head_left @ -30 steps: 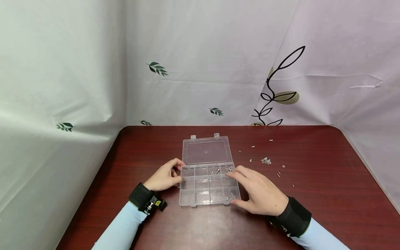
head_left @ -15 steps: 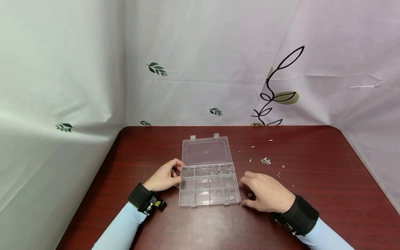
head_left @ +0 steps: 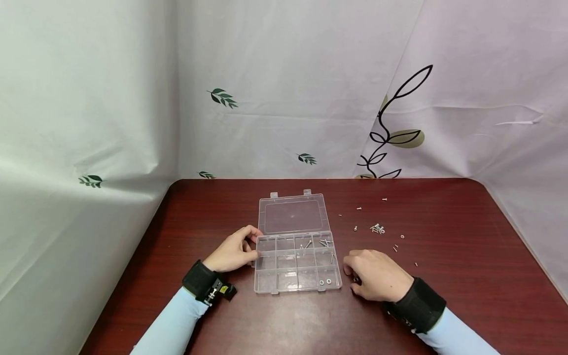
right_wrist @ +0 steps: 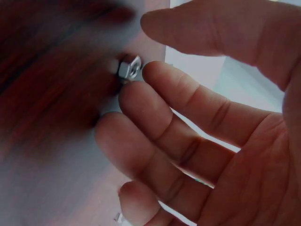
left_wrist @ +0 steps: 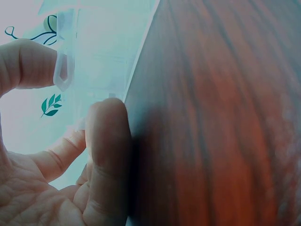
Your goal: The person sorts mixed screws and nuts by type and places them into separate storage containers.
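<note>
A clear plastic compartment box [head_left: 286,270] lies on the table with its lid [head_left: 293,215] folded back. My left hand [head_left: 231,250] holds the box's left edge; in the left wrist view the box edge sits between the thumb [left_wrist: 108,155] and a bent finger [left_wrist: 33,66]. To the right of the box, my right hand [head_left: 377,275] is down at the tabletop. A metal hex nut [right_wrist: 130,68] lies by its fingertips, with the thumb apart from it. Two nuts [head_left: 325,282] sit in the front right compartment, and several screws [head_left: 325,243] lie in back compartments.
Past the right hand, a small pile of screws and nuts [head_left: 378,229] lies on the dark red table [head_left: 452,222]. Single screws [head_left: 359,208] and a loose nut [head_left: 402,236] are scattered around it. A patterned white curtain [head_left: 275,88] hangs behind the table.
My right hand has drawn back from the box's right side to the table beside it, over a nut, and its fingers have come lower around it. The left hand stays put.
</note>
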### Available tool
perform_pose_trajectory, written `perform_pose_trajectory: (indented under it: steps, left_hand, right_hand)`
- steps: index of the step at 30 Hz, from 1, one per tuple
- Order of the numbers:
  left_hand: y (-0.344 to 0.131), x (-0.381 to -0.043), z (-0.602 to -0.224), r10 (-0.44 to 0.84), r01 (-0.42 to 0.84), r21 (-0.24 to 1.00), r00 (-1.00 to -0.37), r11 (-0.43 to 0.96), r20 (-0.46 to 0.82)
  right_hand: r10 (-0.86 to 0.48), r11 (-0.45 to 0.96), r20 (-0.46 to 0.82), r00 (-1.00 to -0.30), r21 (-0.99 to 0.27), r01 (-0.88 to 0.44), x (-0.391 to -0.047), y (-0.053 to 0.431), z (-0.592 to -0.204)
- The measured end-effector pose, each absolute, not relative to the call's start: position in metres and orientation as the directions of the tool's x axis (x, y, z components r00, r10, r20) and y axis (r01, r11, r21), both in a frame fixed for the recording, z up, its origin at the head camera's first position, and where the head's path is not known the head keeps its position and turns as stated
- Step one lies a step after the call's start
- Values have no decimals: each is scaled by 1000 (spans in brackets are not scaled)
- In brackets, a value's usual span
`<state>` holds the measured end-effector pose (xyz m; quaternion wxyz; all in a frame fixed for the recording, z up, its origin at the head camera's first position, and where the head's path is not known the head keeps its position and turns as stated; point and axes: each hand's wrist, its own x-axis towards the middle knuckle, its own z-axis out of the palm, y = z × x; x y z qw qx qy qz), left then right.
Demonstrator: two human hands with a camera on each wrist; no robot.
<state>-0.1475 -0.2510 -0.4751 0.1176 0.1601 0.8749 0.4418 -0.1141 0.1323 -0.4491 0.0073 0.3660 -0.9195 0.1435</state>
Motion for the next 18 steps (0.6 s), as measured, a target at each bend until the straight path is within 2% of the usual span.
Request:
perform_pose_trajectory:
  steps: [6,18]
  left_hand:
    - [-251,-148,-475,387,181,809,-920,559,-61]
    - [-251,-147,-474,385,169,819,-920,548,-67]
  right_hand:
    - [-657,704,129,-743,-250,-665,-116,133,-451]
    - [-662,679,198,-723,-250,-691,-119,131,-460]
